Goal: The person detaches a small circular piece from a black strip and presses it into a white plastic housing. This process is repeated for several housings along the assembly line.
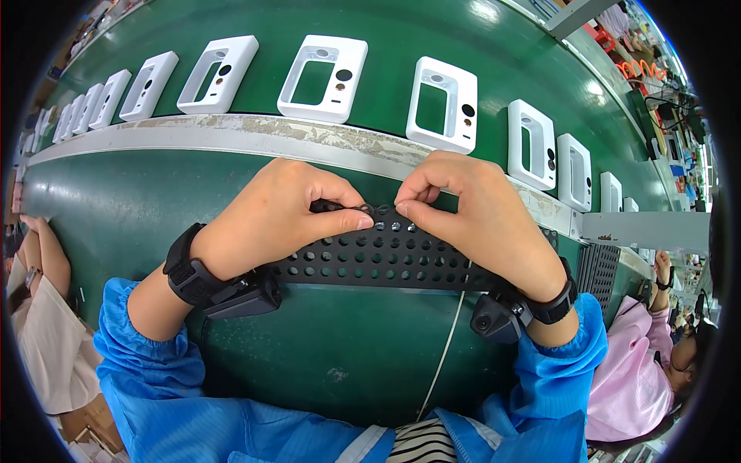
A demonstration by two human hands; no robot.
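Observation:
Between my hands lies a flat black sheet [363, 270] with rows of round holes, resting on the green work surface. Along its far edge, a thin black strip with ring-shaped openings [373, 209] shows between my fingertips. My left hand [282, 208] is closed, thumb and forefinger pinching at the strip's left part. Opposite it, my right hand [467, 202] is closed in a pinch at the strip's right part. A few holes just below the fingertips look shiny. Whether strip and sheet are joined is hidden by my fingers.
Beyond a worn pale rail [255, 131], several white frame-shaped housings [323, 79] stand in a row on a green belt. More black perforated sheets [597, 270] lie to the right. Other people sit on both sides, one in a pink sleeve [633, 363]. A thin white cord [444, 351] crosses the near surface.

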